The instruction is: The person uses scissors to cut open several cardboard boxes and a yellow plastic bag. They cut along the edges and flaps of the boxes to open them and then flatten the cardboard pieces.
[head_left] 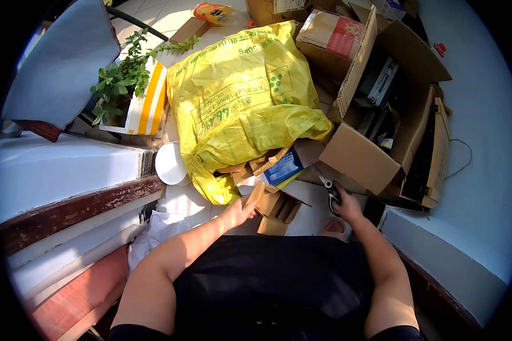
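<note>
Cardboard box (277, 208) in left hand (242, 213)

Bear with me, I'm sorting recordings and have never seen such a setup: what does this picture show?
There is no machine here, only a person working bare-handed. The single picture comes from a wide fisheye camera worn on the head, looking down, so straight edges bend near the rim. The left hand holds a small brown cardboard piece with partitions; the right hand holds black-handled scissors. Beyond them, a bulging yellow sack lies on the tiled floor, with an open carton to its right, things inside it.
</note>
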`<state>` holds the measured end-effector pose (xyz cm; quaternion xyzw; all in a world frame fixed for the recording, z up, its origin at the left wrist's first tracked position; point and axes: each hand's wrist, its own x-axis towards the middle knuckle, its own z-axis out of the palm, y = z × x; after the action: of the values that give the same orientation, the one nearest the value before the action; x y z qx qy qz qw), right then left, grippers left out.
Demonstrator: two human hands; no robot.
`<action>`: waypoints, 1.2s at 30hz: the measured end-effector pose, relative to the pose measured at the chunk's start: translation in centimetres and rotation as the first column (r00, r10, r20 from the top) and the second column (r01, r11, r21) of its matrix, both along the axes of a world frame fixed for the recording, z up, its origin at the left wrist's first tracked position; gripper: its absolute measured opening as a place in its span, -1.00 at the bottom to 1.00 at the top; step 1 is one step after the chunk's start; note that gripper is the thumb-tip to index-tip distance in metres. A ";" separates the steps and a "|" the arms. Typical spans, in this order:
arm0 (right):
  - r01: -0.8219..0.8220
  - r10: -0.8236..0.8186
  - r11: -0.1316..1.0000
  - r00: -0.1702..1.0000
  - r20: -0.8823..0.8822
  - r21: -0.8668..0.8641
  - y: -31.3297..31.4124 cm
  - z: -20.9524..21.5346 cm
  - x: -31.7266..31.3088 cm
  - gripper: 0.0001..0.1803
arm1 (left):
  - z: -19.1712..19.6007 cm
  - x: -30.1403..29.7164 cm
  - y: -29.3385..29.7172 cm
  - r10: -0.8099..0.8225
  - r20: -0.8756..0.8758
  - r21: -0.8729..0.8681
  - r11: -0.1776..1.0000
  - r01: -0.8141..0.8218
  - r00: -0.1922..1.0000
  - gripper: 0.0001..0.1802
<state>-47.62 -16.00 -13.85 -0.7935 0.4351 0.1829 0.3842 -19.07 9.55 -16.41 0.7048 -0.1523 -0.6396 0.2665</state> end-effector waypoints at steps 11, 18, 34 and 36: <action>-0.529 0.427 0.828 0.809 -0.403 -0.183 -0.6 -4.8 -1.1 -0.21 | 8.4 -0.7 0.3 0.440 -0.269 0.029 0.893 -0.449 0.857 -0.52; -0.541 0.405 0.822 0.773 -0.488 -0.176 -0.8 -4.6 0.4 -0.35 | 10.7 0.9 1.7 0.387 -0.193 -0.030 0.916 -0.400 0.902 -0.51; 0.211 -0.446 0.825 0.813 0.374 0.524 2.5 0.1 3.1 -0.45 | 10.8 2.4 0.5 0.374 -0.205 -0.067 0.917 -0.394 0.905 -0.55; 0.179 -0.650 0.465 0.734 0.197 0.867 3.7 4.9 5.3 -0.35 | 10.8 2.3 0.6 0.388 -0.355 -0.037 0.903 -0.427 0.851 -0.54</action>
<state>-42.35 -12.26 -8.94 -0.4107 0.3737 0.0398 0.8307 -16.81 10.11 -5.62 0.5836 0.0127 -0.6702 0.4583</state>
